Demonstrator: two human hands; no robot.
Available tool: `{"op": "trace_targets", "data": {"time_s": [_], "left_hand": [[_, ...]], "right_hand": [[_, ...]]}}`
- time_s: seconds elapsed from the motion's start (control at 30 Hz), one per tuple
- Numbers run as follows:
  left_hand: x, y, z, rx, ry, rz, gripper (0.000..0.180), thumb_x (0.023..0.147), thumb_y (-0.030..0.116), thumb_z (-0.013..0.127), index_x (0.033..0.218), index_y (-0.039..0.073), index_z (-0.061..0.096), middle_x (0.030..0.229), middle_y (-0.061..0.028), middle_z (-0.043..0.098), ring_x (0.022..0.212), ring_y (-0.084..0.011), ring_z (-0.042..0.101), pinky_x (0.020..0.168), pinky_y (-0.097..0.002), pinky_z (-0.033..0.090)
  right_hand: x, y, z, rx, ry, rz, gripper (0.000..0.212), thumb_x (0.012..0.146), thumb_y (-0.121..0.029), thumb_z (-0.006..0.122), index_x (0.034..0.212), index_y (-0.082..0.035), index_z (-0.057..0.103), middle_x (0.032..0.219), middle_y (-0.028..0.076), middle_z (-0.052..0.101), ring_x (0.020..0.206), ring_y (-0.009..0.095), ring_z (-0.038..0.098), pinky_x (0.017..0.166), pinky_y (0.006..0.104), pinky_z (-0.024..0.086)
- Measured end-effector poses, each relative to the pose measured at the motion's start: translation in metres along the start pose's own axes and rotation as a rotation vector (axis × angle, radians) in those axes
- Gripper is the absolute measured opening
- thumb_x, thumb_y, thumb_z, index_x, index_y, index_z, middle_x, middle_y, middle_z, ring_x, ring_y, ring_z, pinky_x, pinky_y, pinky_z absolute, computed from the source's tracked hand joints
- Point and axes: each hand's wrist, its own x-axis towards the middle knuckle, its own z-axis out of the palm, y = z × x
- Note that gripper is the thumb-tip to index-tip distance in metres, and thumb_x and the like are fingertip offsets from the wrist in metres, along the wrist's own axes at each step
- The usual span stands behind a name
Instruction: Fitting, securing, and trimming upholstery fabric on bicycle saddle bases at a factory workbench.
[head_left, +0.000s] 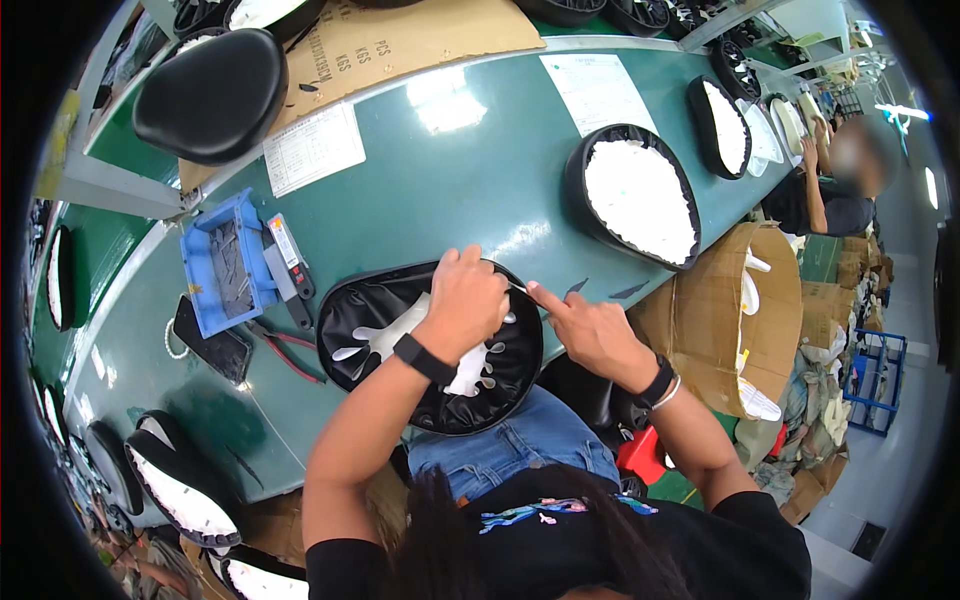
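Observation:
A black seat cover (500, 385) lies upturned at the table's front edge, partly over my lap. Its gathered rim surrounds a white inner piece (405, 325) with rounded, finger-like tabs. My left hand (465, 300) is closed at the cover's far rim, gripping the black material. To its right, my right hand (598, 335) is closed, with the index finger reaching toward the same rim. A thin, pale sliver shows between the right fingertip and the rim; I cannot make out what it is. Much of the cover is hidden under my left forearm.
Left of the cover are a blue bin (203, 280) of dark strips, red-handled pliers (290, 358), a phone (212, 340) and a cutter-like tool (288, 262). A white-filled black cushion (640, 195) stands far right. A cardboard box (690, 310) borders the table; a co-worker (850, 190) is beyond.

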Motion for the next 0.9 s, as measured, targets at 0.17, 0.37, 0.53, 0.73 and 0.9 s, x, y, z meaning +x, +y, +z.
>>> {"op": "trace_targets", "data": {"time_s": [0.17, 0.37, 0.53, 0.73, 0.9], "left_hand": [[0.009, -0.030, -0.015, -1.023, 0.152, -0.128, 0.033, 0.073, 0.009, 0.068, 0.054, 0.002, 0.041, 0.061, -0.0027, 0.043, 0.073, -0.0192, 0.045, 0.067, -0.0332, 0.033], [0.011, -0.023, -0.009, -1.425, 0.199, -0.202, 0.016, 0.077, 0.009, 0.064, 0.070, 0.004, 0.051, 0.082, -0.0038, 0.052, 0.081, -0.0193, 0.054, 0.075, -0.0331, 0.046], [0.010, 0.006, 0.008, 0.089, -0.037, 0.253, 0.013, 0.068, 0.020, 0.070, 0.069, 0.008, 0.065, 0.074, -0.0077, 0.061, 0.075, -0.0226, 0.054, 0.071, -0.0389, 0.039], [0.025, -0.006, 0.011, -0.282, -0.061, 0.318, 0.020, 0.067, 0.019, 0.065, 0.052, 0.008, 0.057, 0.059, -0.0029, 0.055, 0.071, -0.0189, 0.049, 0.080, -0.0398, 0.031], [0.028, -0.039, -0.016, -1.036, 0.118, -0.064, 0.031, 0.071, 0.009, 0.068, 0.054, 0.001, 0.044, 0.055, -0.0027, 0.035, 0.061, -0.0155, 0.039, 0.065, -0.0306, 0.032]], "right_hand": [[-0.032, -0.012, 0.035, 0.209, 0.043, 0.160, 0.061, 0.089, -0.015, 0.056, 0.144, -0.010, 0.032, 0.077, 0.019, 0.058, 0.056, 0.037, 0.058, 0.050, 0.0483, 0.047], [-0.058, -0.046, 0.044, 0.272, 0.054, 0.391, 0.059, 0.088, -0.016, 0.058, 0.143, -0.011, 0.035, 0.081, 0.018, 0.059, 0.059, 0.038, 0.058, 0.051, 0.0489, 0.046], [-0.036, -0.025, 0.021, 0.346, -0.060, 0.397, 0.054, 0.089, -0.015, 0.056, 0.139, -0.011, 0.037, 0.100, 0.021, 0.064, 0.080, 0.040, 0.063, 0.064, 0.0471, 0.049], [-0.034, -0.033, 0.023, 0.390, 0.025, 0.383, 0.053, 0.089, -0.012, 0.057, 0.138, -0.006, 0.038, 0.097, 0.022, 0.064, 0.078, 0.040, 0.063, 0.063, 0.0479, 0.049], [-0.069, -0.069, 0.042, 0.285, 0.050, 0.458, 0.057, 0.090, -0.017, 0.056, 0.142, -0.005, 0.036, 0.070, 0.017, 0.054, 0.052, 0.036, 0.056, 0.046, 0.0474, 0.045]]}}
